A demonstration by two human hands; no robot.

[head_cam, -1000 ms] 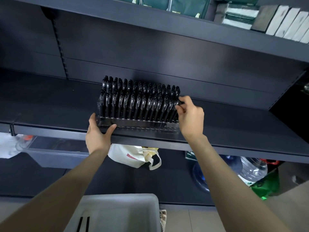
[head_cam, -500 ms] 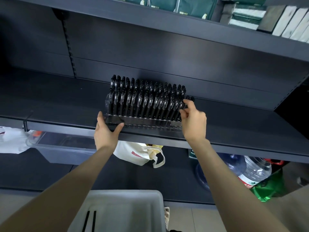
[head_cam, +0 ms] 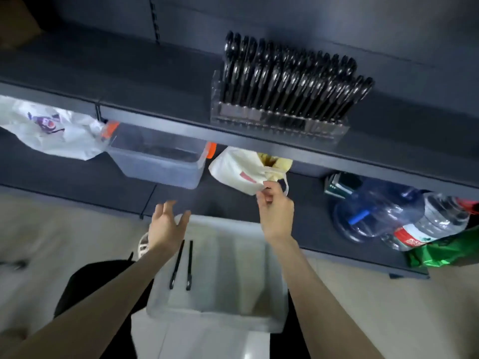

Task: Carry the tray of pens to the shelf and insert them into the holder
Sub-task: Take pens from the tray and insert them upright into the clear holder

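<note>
Here, a clear holder [head_cam: 280, 120] packed with black pens [head_cam: 285, 81] stands at the front edge of a dark shelf [head_cam: 155, 81]. Below the holder, two loose pens [head_cam: 181, 265] lie in a white tray [head_cam: 233, 294]. The left hand [head_cam: 167, 225] hovers open over the tray's far rim. The right hand [head_cam: 276, 216] is curled, with nothing seen in it. Lower right of the holder, a water bottle [head_cam: 427, 224] carries a red label too blurred to read.
</note>
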